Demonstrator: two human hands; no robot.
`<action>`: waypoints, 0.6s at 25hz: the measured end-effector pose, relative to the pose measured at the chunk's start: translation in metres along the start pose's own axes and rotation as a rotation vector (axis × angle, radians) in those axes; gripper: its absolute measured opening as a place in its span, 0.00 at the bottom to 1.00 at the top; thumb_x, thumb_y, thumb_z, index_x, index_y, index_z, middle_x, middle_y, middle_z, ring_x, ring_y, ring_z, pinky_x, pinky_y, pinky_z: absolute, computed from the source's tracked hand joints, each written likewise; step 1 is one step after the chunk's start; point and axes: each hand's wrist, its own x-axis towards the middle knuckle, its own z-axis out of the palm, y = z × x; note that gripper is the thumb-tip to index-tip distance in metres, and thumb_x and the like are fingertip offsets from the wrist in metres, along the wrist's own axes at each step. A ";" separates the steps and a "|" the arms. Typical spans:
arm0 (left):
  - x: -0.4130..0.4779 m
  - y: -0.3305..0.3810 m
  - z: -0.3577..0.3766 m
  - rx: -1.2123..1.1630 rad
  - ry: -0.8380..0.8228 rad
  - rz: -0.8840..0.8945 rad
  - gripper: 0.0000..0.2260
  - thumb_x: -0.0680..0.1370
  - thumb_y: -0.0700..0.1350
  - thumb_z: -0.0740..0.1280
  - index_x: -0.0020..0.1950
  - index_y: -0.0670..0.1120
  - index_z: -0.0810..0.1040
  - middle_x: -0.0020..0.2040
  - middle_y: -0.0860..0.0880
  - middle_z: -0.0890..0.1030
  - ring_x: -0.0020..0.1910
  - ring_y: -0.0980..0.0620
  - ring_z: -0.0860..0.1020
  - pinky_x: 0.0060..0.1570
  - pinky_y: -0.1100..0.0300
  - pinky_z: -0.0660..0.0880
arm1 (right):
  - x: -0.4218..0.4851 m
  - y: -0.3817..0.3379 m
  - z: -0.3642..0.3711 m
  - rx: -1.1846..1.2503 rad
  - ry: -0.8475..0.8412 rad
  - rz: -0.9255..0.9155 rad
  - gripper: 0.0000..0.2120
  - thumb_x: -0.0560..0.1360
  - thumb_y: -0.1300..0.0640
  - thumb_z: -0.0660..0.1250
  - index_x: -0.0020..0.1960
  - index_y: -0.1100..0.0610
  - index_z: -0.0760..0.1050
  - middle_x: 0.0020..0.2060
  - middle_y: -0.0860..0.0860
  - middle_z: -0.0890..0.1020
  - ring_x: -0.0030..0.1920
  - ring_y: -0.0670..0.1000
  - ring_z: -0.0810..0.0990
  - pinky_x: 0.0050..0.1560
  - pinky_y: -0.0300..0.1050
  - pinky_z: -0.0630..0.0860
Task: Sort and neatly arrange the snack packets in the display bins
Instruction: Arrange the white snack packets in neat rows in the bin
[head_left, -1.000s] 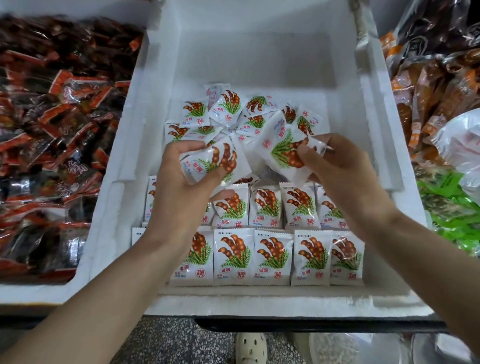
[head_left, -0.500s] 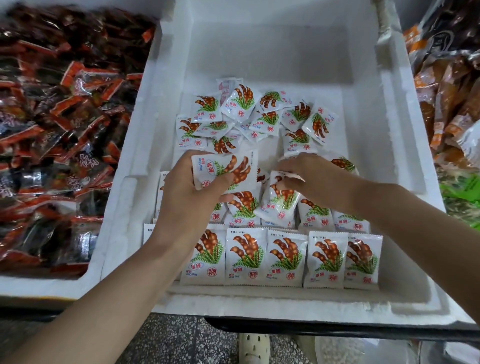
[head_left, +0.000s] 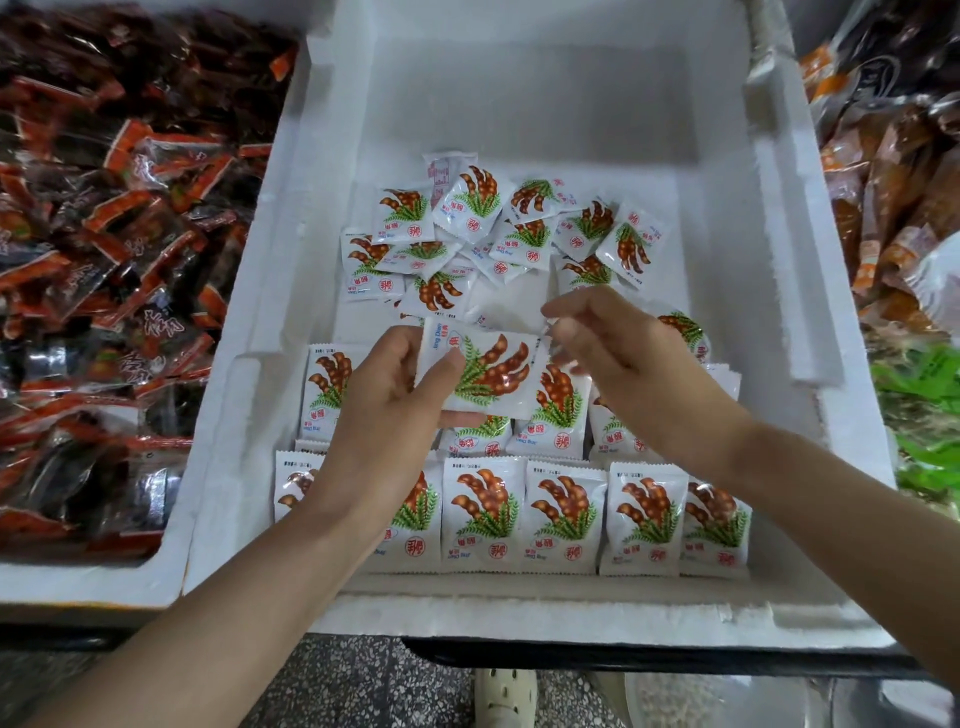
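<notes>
A white foam bin (head_left: 244, 426) holds white snack packets printed with brown pods and green leaves. A tidy front row of packets (head_left: 563, 517) stands along the near wall, with a second row (head_left: 550, 415) behind it. A loose pile of packets (head_left: 498, 234) lies further back. My left hand (head_left: 384, 410) grips one packet (head_left: 483, 371) by its left edge, holding it above the second row. My right hand (head_left: 618, 358) hovers just to the packet's right, fingers loosely curled, holding nothing.
A foam bin on the left (head_left: 78, 577) is heaped with dark red and black packets (head_left: 104, 249). Orange-brown packets (head_left: 893, 197) and green packets (head_left: 930, 415) lie to the right. The back of the white bin is bare foam (head_left: 519, 104). A shoe (head_left: 501, 696) shows below.
My right hand set its packet down into the second row and lifted away with nothing in it. My left hand kept its packet and shifted slightly right.
</notes>
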 end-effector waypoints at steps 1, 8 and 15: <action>-0.001 -0.001 0.002 0.003 -0.012 -0.004 0.12 0.80 0.43 0.63 0.44 0.35 0.66 0.36 0.41 0.66 0.39 0.50 0.85 0.54 0.50 0.77 | -0.006 -0.006 0.001 0.097 -0.046 0.053 0.08 0.77 0.49 0.60 0.55 0.47 0.72 0.43 0.44 0.80 0.43 0.43 0.81 0.44 0.35 0.77; -0.003 0.001 0.019 0.244 -0.171 0.074 0.07 0.76 0.42 0.68 0.39 0.50 0.75 0.31 0.51 0.80 0.35 0.59 0.79 0.39 0.73 0.74 | -0.018 -0.002 -0.016 0.378 0.119 0.173 0.02 0.74 0.58 0.68 0.44 0.52 0.78 0.40 0.48 0.85 0.42 0.48 0.83 0.46 0.42 0.80; -0.006 -0.025 0.031 0.894 -0.394 0.446 0.12 0.78 0.46 0.66 0.61 0.51 0.76 0.54 0.57 0.76 0.55 0.62 0.69 0.55 0.70 0.64 | -0.003 0.039 -0.044 -0.216 -0.011 0.116 0.02 0.76 0.55 0.66 0.47 0.48 0.76 0.40 0.44 0.80 0.33 0.39 0.77 0.32 0.27 0.70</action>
